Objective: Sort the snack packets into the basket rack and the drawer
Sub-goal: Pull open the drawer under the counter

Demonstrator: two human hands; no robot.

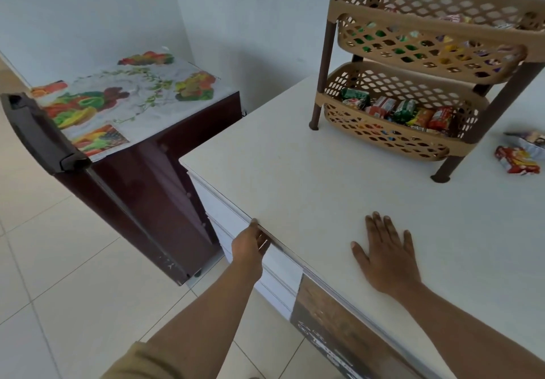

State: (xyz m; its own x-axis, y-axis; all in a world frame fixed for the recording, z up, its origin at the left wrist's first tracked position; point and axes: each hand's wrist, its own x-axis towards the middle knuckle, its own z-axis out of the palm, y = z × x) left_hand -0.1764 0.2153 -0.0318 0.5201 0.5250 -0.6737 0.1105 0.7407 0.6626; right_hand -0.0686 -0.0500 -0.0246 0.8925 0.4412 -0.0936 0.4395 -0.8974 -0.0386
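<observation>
A tan two-tier basket rack (410, 54) on brown legs stands at the back of the white table (295, 172). Several snack packets (395, 110) lie in its lower basket, and more show through the upper one. Two loose packets, one red (514, 164) and one silver (528, 139), lie on the table right of the rack. My left hand (250, 244) reaches under the table's front edge, fingers curled on the top of the white drawer front (227, 216). My right hand (386, 253) rests flat on the tabletop with fingers spread.
A dark maroon fridge (141, 154) with a fruit-patterned cover stands left of the table, close to its corner. Its door (38, 133) stands ajar. Pale floor tiles (59, 275) lie below. A brown panel (339, 319) fronts the table near me.
</observation>
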